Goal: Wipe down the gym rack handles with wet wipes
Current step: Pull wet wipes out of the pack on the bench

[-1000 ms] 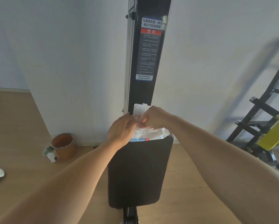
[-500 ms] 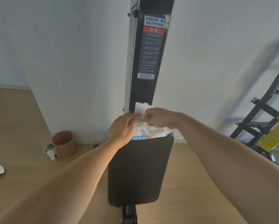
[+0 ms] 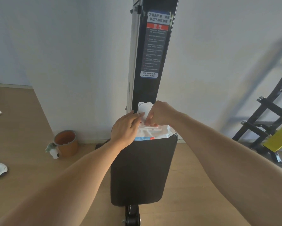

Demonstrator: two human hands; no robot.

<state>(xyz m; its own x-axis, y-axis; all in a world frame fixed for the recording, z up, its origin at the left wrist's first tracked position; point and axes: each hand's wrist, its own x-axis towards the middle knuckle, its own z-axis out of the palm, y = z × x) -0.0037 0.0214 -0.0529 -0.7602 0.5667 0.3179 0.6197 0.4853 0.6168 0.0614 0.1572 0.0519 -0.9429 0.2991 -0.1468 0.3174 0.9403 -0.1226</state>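
A: The pack (image 3: 153,133) sits on the pad's (image 3: 143,170) far end, lid (image 3: 144,107) up. Right hand (image 3: 160,114) pinches at the opening; left hand (image 3: 125,128), fingers flat, steadies it.

B: Risk?

A: A hard pull could drag out several wipes, or slide the pack off.

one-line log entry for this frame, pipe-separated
stage: getting wipe | wipes pack: on black seat pad, lid open | left hand: rests on pack | right hand: pinching at opening | handles: not yet wiped
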